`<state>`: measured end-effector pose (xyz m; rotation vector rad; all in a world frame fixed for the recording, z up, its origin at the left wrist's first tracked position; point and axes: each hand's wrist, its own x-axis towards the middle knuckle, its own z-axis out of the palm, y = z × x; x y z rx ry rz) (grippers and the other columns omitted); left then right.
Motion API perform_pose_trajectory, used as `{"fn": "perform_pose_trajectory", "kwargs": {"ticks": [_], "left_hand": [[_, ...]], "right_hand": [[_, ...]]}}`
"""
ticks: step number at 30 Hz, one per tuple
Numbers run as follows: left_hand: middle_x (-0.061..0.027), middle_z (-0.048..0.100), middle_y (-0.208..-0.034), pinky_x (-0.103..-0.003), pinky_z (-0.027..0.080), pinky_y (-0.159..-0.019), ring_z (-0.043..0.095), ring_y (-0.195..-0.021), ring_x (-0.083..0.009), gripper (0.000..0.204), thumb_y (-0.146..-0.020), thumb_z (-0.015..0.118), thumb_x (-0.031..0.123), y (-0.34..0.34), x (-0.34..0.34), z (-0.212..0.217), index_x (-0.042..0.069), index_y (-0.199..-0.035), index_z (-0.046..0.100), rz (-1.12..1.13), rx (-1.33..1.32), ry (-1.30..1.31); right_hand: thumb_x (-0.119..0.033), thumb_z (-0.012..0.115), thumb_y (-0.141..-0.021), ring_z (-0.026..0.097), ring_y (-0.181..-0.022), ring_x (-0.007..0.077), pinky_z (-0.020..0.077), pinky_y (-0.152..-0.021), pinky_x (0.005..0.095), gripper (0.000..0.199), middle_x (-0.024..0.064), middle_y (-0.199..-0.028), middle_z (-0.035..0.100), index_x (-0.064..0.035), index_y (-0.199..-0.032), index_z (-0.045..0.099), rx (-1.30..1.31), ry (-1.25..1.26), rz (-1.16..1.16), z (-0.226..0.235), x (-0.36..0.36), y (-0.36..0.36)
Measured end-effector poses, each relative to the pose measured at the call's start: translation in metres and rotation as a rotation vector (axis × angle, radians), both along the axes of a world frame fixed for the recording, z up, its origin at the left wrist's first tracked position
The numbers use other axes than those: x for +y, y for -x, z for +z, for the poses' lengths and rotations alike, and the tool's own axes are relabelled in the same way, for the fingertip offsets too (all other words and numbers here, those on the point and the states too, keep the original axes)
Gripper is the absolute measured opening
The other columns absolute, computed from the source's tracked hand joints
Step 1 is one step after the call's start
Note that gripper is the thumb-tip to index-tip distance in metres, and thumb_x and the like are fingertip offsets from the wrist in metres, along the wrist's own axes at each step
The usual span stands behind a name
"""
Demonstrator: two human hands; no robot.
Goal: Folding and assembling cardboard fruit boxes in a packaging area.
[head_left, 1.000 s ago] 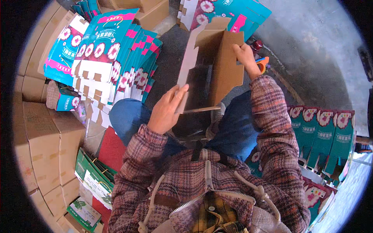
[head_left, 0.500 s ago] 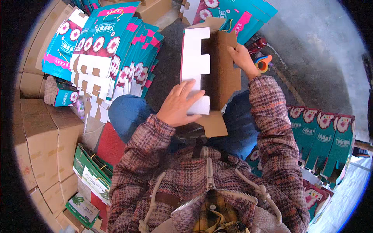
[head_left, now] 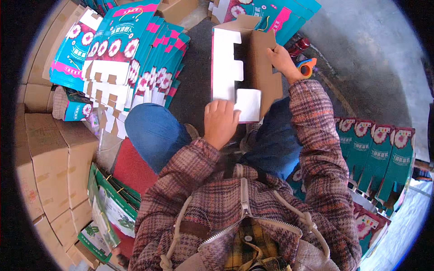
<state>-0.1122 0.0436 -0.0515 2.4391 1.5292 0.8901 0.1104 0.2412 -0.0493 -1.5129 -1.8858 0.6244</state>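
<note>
With my right hand (head_left: 281, 61) clamped on the right edge of the open carton (head_left: 260, 67) before me, and my left (head_left: 221, 123) separately at its near white flap (head_left: 249, 104) (pinching or pressing, I can't tell), uneven pressure could crease that flap.

The open box (head_left: 266, 67) is matt brown cardboard inside, with smooth white paper-like flaps (head_left: 224, 61). Left of it, printed cartons (head_left: 129, 56) look glossy; below it, the plaid jacket (head_left: 217, 194) is fuzzy cloth; right of it, the floor (head_left: 361, 58) looks matt.
</note>
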Motion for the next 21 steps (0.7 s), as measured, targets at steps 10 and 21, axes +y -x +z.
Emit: {"fn": "perform_pose_trajectory", "kwargs": {"ticks": [10, 21], "left_hand": [[-0.0194, 0.046, -0.128, -0.049, 0.031, -0.103, 0.042, -0.12, -0.0354, 0.052, -0.076, 0.064, 0.02, -0.053, -0.014, 0.001, -0.005, -0.118, 0.05, -0.062, -0.116, 0.151], [-0.0185, 0.059, -0.11, -0.044, 0.039, -0.097, 0.053, -0.109, -0.0337, 0.035, -0.073, 0.05, 0.001, 0.039, -0.02, -0.011, -0.004, -0.106, 0.06, -0.123, 0.032, 0.079]], "right_hand": [[-0.018, 0.051, -0.089, 0.059, -0.077, 0.0162, 0.0475, -0.069, 0.0303, 0.029, 0.0061, -0.089, 0.064, -0.0013, -0.111, 0.057, 0.211, 0.142, 0.087, -0.006, -0.005, -0.012], [-0.068, 0.032, -0.09, 0.05, -0.117, 0.0257, 0.0344, -0.101, 0.0395, 0.08, 0.0137, -0.123, 0.057, -0.0003, -0.126, 0.054, 0.416, 0.392, -0.009, 0.049, -0.022, -0.033]]}}
